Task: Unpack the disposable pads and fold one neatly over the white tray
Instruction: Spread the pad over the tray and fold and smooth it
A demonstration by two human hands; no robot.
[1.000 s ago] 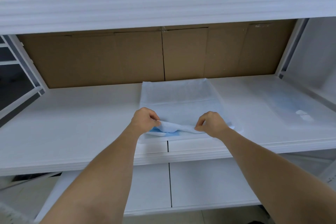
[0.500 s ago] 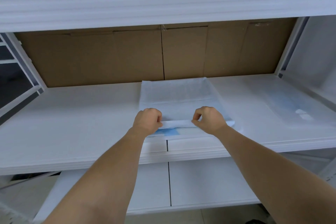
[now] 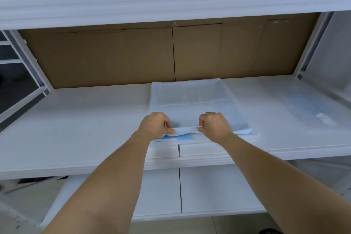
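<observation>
Both grips, left hand and right hand, pinch the pad's near hem, now carried slightly farther over the tray, continuing the fold.

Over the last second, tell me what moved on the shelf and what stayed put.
Both hands, the left hand and the right hand, carried the near edge of the thin white-and-blue disposable pad slightly away from the person, rolling it into a tighter fold. Both keep pinching that edge. The clear plastic pack on the right and the white shelf board stayed put.
</observation>
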